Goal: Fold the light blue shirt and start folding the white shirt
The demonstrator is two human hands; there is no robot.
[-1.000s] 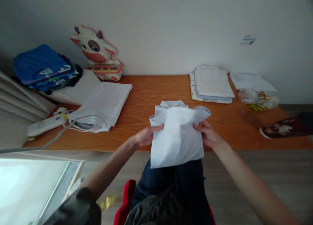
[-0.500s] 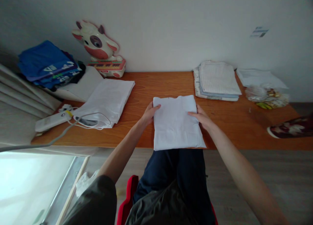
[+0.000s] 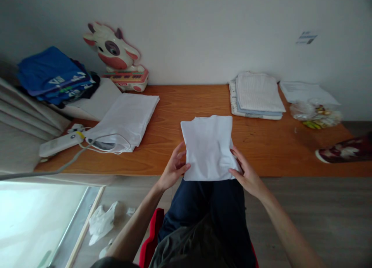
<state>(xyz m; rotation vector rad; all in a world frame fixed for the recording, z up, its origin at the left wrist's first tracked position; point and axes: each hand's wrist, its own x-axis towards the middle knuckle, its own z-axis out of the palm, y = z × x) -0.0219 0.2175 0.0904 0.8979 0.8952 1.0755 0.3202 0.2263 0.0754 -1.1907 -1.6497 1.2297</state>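
Observation:
A folded white cloth (image 3: 207, 147) lies at the front edge of the table, right before my lap. Its lower left edge is between the thumb and fingers of my left hand (image 3: 174, 167), the thumb resting over the border. My right hand (image 3: 244, 173) grips the lower right edge, thumb on top and fingers around the side, where the fabric bunches a little. The cloth's top left corner sticks out slightly. Parts of the fingertips are hidden at the edges.
On the wooden table (image 3: 192, 101), a larger white cloth (image 3: 130, 113), a power strip (image 3: 59, 146) with cable, a cow toy keyboard (image 3: 124, 76) and blue clothes (image 3: 52, 74) are left. Rightward are stacked folded cloths (image 3: 260, 93), a plastic bag (image 3: 316, 113) and a dark red patterned object (image 3: 343, 149).
Both hands have slid down the sides of the white cloth toward me, from its upper part to its lower corners. The cloth's outline has shifted, with its right edge now bunched.

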